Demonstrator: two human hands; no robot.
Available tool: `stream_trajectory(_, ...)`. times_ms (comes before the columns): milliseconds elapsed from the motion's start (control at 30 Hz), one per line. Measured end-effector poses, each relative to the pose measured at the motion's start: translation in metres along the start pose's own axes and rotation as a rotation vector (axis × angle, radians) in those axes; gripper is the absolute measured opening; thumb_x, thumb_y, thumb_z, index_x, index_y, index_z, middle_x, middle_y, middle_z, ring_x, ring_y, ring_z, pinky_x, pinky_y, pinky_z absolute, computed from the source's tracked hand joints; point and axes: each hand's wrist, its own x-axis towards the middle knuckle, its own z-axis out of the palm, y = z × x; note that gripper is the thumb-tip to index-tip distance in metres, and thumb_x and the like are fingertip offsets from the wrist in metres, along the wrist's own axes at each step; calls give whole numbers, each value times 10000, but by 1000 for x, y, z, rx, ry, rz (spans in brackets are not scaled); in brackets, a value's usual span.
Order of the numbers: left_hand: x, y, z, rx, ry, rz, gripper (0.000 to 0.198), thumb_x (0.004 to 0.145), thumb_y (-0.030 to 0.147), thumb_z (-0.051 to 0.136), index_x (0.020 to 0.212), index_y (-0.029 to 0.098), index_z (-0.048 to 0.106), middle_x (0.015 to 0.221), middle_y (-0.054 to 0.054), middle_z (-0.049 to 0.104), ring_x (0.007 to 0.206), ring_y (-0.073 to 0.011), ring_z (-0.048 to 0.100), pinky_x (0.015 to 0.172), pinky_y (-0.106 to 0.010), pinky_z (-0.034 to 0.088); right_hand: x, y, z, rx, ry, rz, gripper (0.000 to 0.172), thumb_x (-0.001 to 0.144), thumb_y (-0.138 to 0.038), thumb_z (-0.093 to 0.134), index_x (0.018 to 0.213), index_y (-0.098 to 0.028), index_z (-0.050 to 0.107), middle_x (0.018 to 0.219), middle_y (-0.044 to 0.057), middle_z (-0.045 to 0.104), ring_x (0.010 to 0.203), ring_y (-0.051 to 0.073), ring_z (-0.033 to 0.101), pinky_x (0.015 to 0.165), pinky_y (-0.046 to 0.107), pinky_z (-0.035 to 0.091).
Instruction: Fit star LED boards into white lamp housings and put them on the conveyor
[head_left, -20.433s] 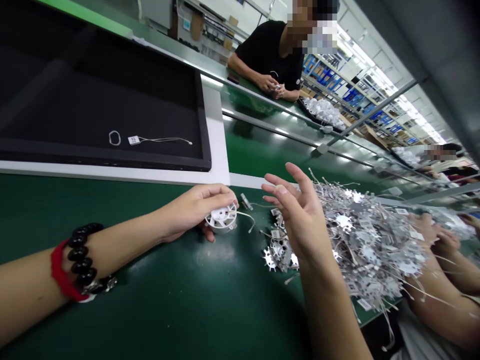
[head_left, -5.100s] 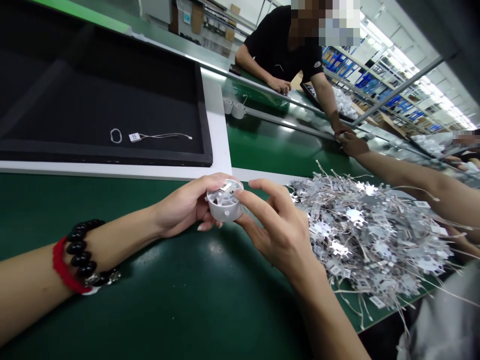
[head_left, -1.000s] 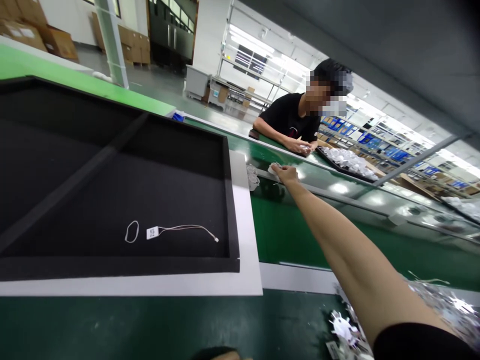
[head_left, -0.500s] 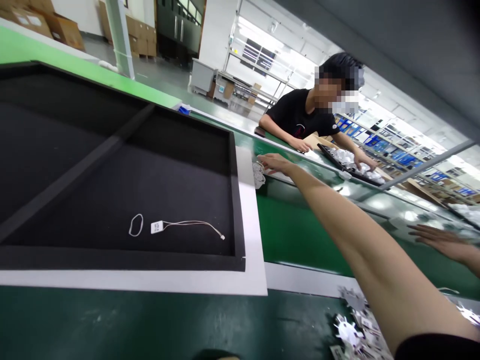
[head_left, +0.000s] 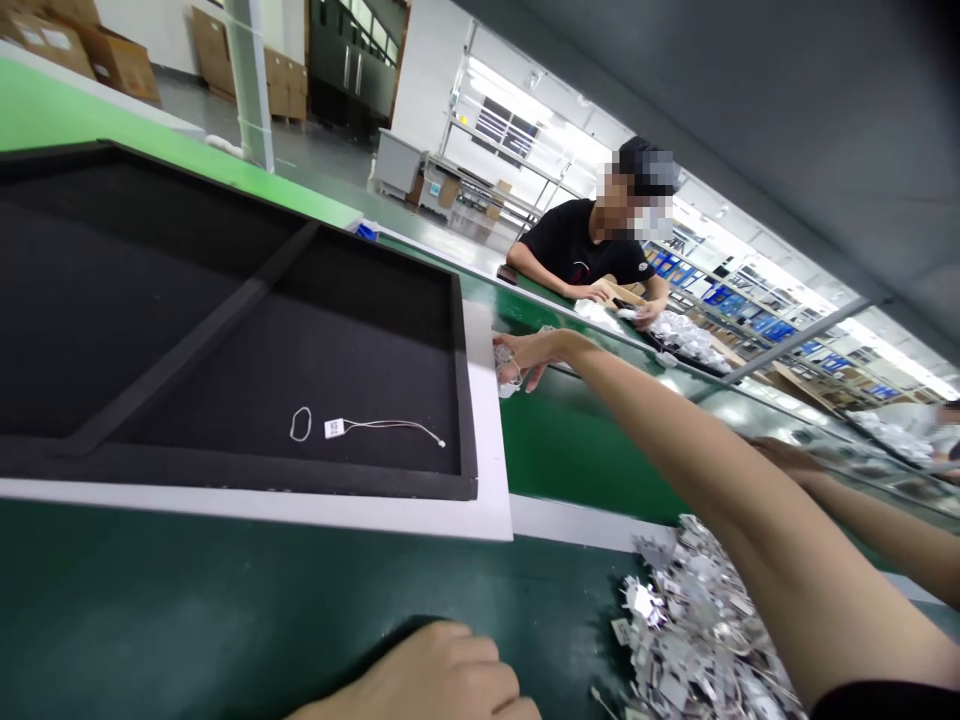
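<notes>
My right hand [head_left: 529, 355] reaches across to the edge of the green conveyor, its fingers curled round clear plastic parts [head_left: 508, 375] beside the black tray. My left hand [head_left: 461, 670] is low in the view over the green bench, its fingers curled in; whatever they may hold is hidden. In the black-rimmed tray [head_left: 375, 350] lie a small white labelled piece with thin wires [head_left: 334, 428] and a pale loop like a rubber band [head_left: 301, 424].
A heap of metal parts with wires [head_left: 697, 620] covers the bench at right. Another person's arm [head_left: 862, 510] extends over the conveyor [head_left: 585, 450]. Across it, a co-worker [head_left: 577, 245] handles white parts at a full tray [head_left: 686, 340]. A grey shelf [head_left: 750, 120] hangs overhead.
My right hand has closed around the clear plastic parts. My left hand has come into view at the bottom. More of the metal heap shows, and the neighbour's arm has reached farther in.
</notes>
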Motion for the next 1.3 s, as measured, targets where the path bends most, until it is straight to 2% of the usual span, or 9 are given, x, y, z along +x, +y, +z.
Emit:
stream_trajectory(67,1,1,-7,-12,-27,3,307,939,378,729,743,210,563,594,46,623,497,-138,480,437,-315,309,-10,0,10,-23,38,8,428,960,-234,714,1365,-191,581,1234,86,683,952,206,724,783,384,647)
stream_trajectory(133,0,2,-16,-56,-44,-10,173,919,290,738,816,217,619,658,46,678,544,-150,556,475,-315,360,-17,3,20,-42,81,24,363,991,-292,677,1327,-175,604,1257,89,666,996,220,709,813,398,637)
stream_trajectory(233,1,4,-28,-106,-92,-43,79,860,173,717,890,217,659,761,39,731,635,-163,644,584,-304,459,-29,11,31,-64,131,41,359,994,-326,670,1315,-175,610,1276,92,658,1035,235,697,848,420,625)
stream_trajectory(367,5,7,-37,-138,-192,-74,97,856,192,666,944,212,702,804,11,769,675,-193,693,623,-318,502,-50,29,44,-82,137,39,353,998,-332,663,1312,-179,611,1269,96,663,1029,227,698,852,422,622)
stream_trajectory(667,10,6,-42,-170,-197,-80,141,869,156,625,947,200,735,839,-22,803,734,-229,741,639,-313,511,-97,54,74,-128,79,-16,364,997,-329,665,1325,-181,603,1278,97,659,1032,228,698,854,422,621)
stream_trajectory(933,11,8,-46,-157,-206,-102,168,863,143,616,940,222,743,874,-8,817,776,-225,757,662,-294,523,-127,53,88,-230,135,-22,312,1000,-359,657,1248,-170,648,1241,88,680,1031,227,698,872,425,611)
stream_trajectory(1167,11,8,-44,-151,-219,-99,173,860,138,630,949,218,754,897,-8,825,797,-237,769,681,-299,533,-156,39,102,-292,83,-89,284,1002,-337,661,1224,-160,648,1105,61,708,874,176,710,756,352,625)
stream_trajectory(1300,10,8,-43,-138,-203,-82,171,853,132,631,938,225,747,902,0,824,793,-225,765,678,-293,537,-155,36,108,-361,200,-80,260,1020,-383,626,1146,-161,676,1075,56,717,868,173,708,768,351,619)
